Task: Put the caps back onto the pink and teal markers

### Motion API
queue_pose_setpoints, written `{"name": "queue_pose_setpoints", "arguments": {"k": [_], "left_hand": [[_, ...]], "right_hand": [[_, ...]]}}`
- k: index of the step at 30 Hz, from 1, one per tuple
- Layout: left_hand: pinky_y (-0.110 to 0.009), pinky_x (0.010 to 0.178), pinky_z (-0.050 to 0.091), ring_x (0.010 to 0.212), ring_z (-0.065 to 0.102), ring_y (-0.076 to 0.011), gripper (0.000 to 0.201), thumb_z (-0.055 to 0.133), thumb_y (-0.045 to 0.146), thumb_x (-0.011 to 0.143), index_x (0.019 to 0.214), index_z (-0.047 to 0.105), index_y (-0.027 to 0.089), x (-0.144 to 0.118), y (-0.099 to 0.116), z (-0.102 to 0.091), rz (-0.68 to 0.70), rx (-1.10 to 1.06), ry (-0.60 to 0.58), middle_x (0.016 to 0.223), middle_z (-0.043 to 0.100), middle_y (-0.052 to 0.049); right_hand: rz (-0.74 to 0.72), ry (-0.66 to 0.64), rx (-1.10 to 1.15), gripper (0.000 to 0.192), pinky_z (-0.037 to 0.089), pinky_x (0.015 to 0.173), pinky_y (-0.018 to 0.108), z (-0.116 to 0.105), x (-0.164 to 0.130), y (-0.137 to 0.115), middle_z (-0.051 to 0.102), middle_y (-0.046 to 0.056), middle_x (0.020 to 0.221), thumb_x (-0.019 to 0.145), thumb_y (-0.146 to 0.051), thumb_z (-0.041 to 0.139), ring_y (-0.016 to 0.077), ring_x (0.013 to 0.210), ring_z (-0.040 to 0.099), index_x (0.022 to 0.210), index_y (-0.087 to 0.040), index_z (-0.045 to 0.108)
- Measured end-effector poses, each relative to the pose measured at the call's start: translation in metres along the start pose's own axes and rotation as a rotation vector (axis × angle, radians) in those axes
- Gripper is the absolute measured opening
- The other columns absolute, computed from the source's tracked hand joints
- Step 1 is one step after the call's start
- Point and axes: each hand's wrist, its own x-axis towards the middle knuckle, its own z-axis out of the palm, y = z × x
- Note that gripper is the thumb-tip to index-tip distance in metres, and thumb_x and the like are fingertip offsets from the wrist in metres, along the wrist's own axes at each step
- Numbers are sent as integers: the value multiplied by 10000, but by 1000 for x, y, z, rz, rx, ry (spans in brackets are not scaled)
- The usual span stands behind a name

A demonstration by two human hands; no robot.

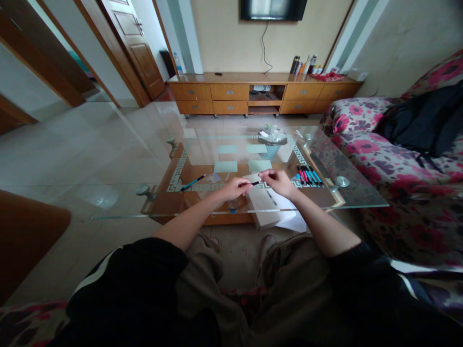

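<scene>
My left hand [237, 188] is closed in a pinch over the glass table [202, 205]. From its fingertips a short black piece [255, 183], perhaps a pen cap, points toward my right hand [279, 182]. The right thumb and forefinger are pressed together just beyond that piece; whatever sits between them is too small to make out. Right of my hands lies a row of several pens [310, 175] with blue, pink and black bodies. On the left is a single blue pen [194, 182] with black on it, lying at a slant.
Below my forearms are a white box [265, 219], white paper [294, 222] and a small round item [232, 207]. A filled waste basket [269, 150] shows past the glass. A flowered sofa [361, 144] bearing a black bag [423, 123] stands right; a low cabinet [229, 91] lines the wall.
</scene>
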Motion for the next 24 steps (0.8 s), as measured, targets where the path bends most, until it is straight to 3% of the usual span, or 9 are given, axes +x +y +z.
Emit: {"name": "queue_pose_setpoints", "arguments": {"k": [4, 6, 10, 15, 24], "left_hand": [[-239, 543, 379, 572, 511, -114, 415, 603, 547, 912, 868, 670, 139, 0, 0, -2, -22, 22, 151, 696, 614, -12], [-240, 572, 390, 629, 537, -128, 405, 605, 543, 907, 882, 667, 143, 1, -1, -3, 13, 21, 207, 704, 602, -9], [-245, 611, 407, 657, 555, -135, 402, 585, 547, 913, 877, 653, 152, 2, -2, -5, 45, 18, 215, 697, 585, 2], [-246, 616, 401, 643, 546, -132, 373, 587, 509, 906, 832, 641, 147, 1, -1, -5, 44, 54, 209, 678, 580, 4], [-241, 602, 393, 631, 536, -131, 382, 595, 505, 903, 845, 680, 137, 1, -3, -5, 3, 92, 157, 680, 627, -13]], "right_hand": [[62, 317, -36, 463, 522, 726, 306, -18, 6, 19, 748, 85, 877, 899, -587, 594, 192, 752, 654, 983, -157, 747], [92, 359, -111, 399, 531, 750, 321, -26, 6, 31, 758, 100, 898, 898, -516, 608, 202, 765, 670, 992, -153, 743], [174, 245, -375, 228, 529, 739, 324, -32, 2, 46, 760, 83, 848, 833, -305, 679, 195, 704, 663, 991, -162, 761], [198, 23, -612, 248, 524, 832, 317, -27, -2, 47, 779, 60, 893, 821, -238, 710, 188, 754, 682, 1054, -173, 768], [164, -3, -646, 181, 520, 824, 291, -24, -1, 57, 785, 51, 894, 846, -231, 701, 182, 763, 697, 998, -187, 789]]}}
